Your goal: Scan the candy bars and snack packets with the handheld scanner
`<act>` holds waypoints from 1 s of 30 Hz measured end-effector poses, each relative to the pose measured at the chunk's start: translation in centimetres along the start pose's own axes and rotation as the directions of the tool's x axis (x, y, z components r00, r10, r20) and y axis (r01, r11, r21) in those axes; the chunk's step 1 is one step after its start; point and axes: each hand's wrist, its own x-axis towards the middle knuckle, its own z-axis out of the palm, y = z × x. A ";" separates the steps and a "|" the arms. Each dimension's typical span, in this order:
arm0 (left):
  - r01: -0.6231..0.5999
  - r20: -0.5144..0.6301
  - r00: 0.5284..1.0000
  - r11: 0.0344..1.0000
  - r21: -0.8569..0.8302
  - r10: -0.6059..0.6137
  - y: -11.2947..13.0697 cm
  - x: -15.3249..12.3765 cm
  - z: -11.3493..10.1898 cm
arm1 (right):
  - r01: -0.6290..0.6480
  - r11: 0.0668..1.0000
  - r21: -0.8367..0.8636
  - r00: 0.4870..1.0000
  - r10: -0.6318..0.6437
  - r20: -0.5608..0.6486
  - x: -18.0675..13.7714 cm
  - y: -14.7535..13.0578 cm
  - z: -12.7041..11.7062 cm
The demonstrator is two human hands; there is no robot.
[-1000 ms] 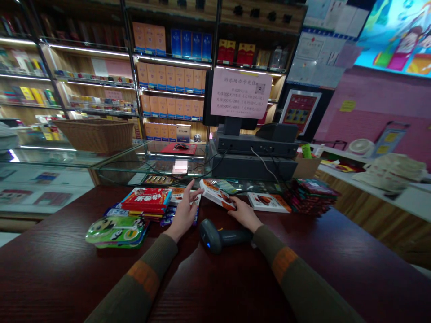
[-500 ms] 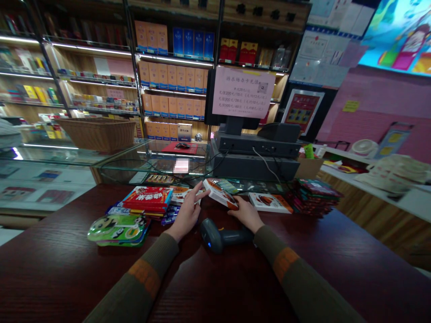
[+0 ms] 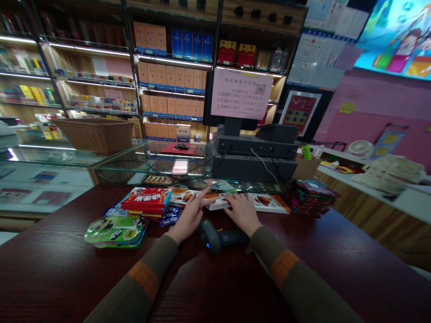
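A white-and-orange flat box [image 3: 216,204] lies on the dark table between my hands. My left hand [image 3: 192,214] has its fingers stretched out, and the index finger reaches to the box's left end. Over the right end of the same box is my right hand [image 3: 243,214], with its thumb on the near side and its fingers on the far side. A dark handheld barcode scanner [image 3: 212,235] lies just in front, below the hands. Similar boxes lie on either side: one box [image 3: 182,196] behind my left hand, another box [image 3: 269,203] to the right.
On the left are a red packet [image 3: 145,199] on a pile of packets and a green panda-print package [image 3: 116,231]. A stack of dark packets [image 3: 314,197] stands at the right. Behind are a glass counter [image 3: 158,168], a monitor with a paper sign [image 3: 239,94] and a wicker basket [image 3: 97,132].
The box between my hands has gone from tilted up to lying flat. My right hand has shifted from the box's end to over it. My left hand has hardly moved.
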 end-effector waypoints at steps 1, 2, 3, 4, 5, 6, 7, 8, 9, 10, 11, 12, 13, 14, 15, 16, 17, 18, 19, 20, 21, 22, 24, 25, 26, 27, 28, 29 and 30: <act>0.001 0.018 1.000 1.000 -0.009 -0.001 0.1 0.0 0.1 | 0.031 0.999 -0.004 0.999 -0.032 -0.012 0.0 -0.4 -0.2; 0.004 0.031 1.000 1.000 -0.018 -0.003 0.1 0.0 0.1 | 0.056 0.998 -0.007 0.998 -0.056 -0.021 -0.1 -0.7 -0.3; 0.008 0.039 0.999 1.000 -0.024 -0.007 0.1 0.0 0.1 | 0.074 0.997 -0.007 0.997 -0.074 -0.025 -0.2 -0.9 -0.4; 0.013 0.036 0.999 1.000 -0.024 -0.012 0.0 0.0 0.0 | 0.082 0.997 -0.002 0.996 -0.082 -0.026 -0.3 -1.0 -0.3; 0.019 0.023 1.000 1.000 -0.019 -0.018 -0.1 0.0 -0.1 | 0.082 0.997 0.011 0.996 -0.082 -0.024 -0.4 -1.0 -0.2; 0.027 0.005 1.000 1.000 -0.010 -0.027 -0.4 -0.1 -0.3 | 0.074 0.997 0.031 0.997 -0.073 -0.019 -0.4 -0.9 0.0; 0.038 -0.019 0.999 0.999 0.002 -0.038 -0.7 -0.1 -0.5 | 0.057 0.997 0.057 0.998 -0.056 -0.007 -0.5 -0.6 0.2; 0.051 -0.042 0.998 0.999 0.016 -0.051 -1.1 -0.2 -0.7 | 0.027 0.996 0.084 1.000 -0.029 0.013 -0.6 -0.2 0.5; 0.067 -0.056 0.996 0.997 0.037 -0.065 -1.5 -0.3 -0.9 | -0.012 0.994 0.106 0.999 0.008 0.041 -0.6 0.2 0.7; 0.091 -0.081 0.993 0.993 0.074 -0.085 -2.0 -0.4 -1.1 | -0.059 0.991 0.121 0.996 0.050 0.069 -0.7 0.6 0.9; 0.124 -0.108 0.988 0.985 0.124 -0.111 -2.4 -0.5 -1.2 | -0.109 0.986 0.129 0.991 0.097 0.097 -0.8 1.1 1.1; 0.162 -0.141 0.980 0.971 0.173 -0.138 -2.8 -0.6 -1.3 | -0.158 0.979 0.132 0.982 0.142 0.121 -0.9 1.5 1.3; 0.194 -0.170 0.973 0.956 0.218 -0.158 -3.1 -0.7 -1.4 | -0.199 0.971 0.135 0.974 0.181 0.138 -1.0 1.8 1.5; 0.219 -0.189 0.967 0.942 0.256 -0.173 -3.4 -0.8 -1.4 | -0.231 0.963 0.141 0.966 0.209 0.153 -1.1 2.1 1.7; 0.237 -0.199 0.962 0.928 0.286 -0.185 -3.7 -0.9 -1.3 | -0.253 0.955 0.154 0.959 0.226 0.169 -1.2 2.3 1.9; 0.251 -0.202 0.960 0.918 0.308 -0.194 -3.9 -0.9 -1.2 | -0.266 0.949 0.171 0.954 0.233 0.189 -1.3 2.4 2.1; 0.264 -0.202 0.957 0.909 0.324 -0.206 -4.1 -0.9 -1.0 | -0.272 0.943 0.190 0.950 0.232 0.209 -1.3 2.5 2.4; 0.278 -0.202 0.954 0.900 0.336 -0.220 -4.2 -0.9 -0.9 | -0.276 0.938 0.210 0.947 0.228 0.226 -1.4 2.6 2.6; 0.292 -0.200 0.951 0.892 0.345 -0.234 -4.3 -0.9 -0.7 | -0.280 0.933 0.226 0.944 0.225 0.240 -1.3 2.7 2.8; 0.302 -0.191 0.950 0.885 0.354 -0.247 -4.5 -0.8 -0.5 | -0.283 0.928 0.243 0.942 0.222 0.252 -1.3 2.7 3.0; 0.304 -0.174 0.951 0.881 0.363 -0.257 -4.6 -0.7 -0.3 | -0.284 0.922 0.262 0.941 0.216 0.261 -1.2 2.8 3.2; 0.298 -0.146 0.954 0.879 0.372 -0.262 -4.7 -0.6 -0.1 | -0.283 0.916 0.284 0.940 0.207 0.270 -1.1 3.0 3.3; 0.278 -0.078 0.960 0.880 0.384 -0.270 -5.0 -0.5 0.0 | -0.282 0.900 0.332 0.941 0.192 0.278 -0.8 3.4 3.4; 0.273 -0.053 0.960 0.883 0.383 -0.273 -5.1 -0.4 0.0 | -0.281 0.892 0.355 0.943 0.188 0.276 -0.7 3.5 3.5; 0.270 -0.042 0.960 0.886 0.377 -0.275 -5.1 -0.3 -0.1 | -0.282 0.883 0.375 0.945 0.187 0.269 -0.7 3.7 3.5; 0.267 -0.041 0.961 0.890 0.370 -0.272 -5.1 -0.2 -0.3 | -0.284 0.874 0.393 0.947 0.190 0.261 -0.7 3.8 3.4; 0.262 -0.051 0.964 0.895 0.361 -0.262 -5.0 -0.1 -0.6 | -0.282 0.866 0.412 0.949 0.189 0.252 -0.7 3.9 3.4; 0.247 -0.070 0.969 0.901 0.357 -0.237 -4.8 0.0 -0.9 | -0.278 0.858 0.431 0.952 0.185 0.245 -0.7 4.0 3.3; 0.224 -0.085 0.975 0.906 0.358 -0.207 -4.6 0.1 -1.2 | -0.272 0.851 0.450 0.954 0.179 0.239 -0.8 4.0 3.3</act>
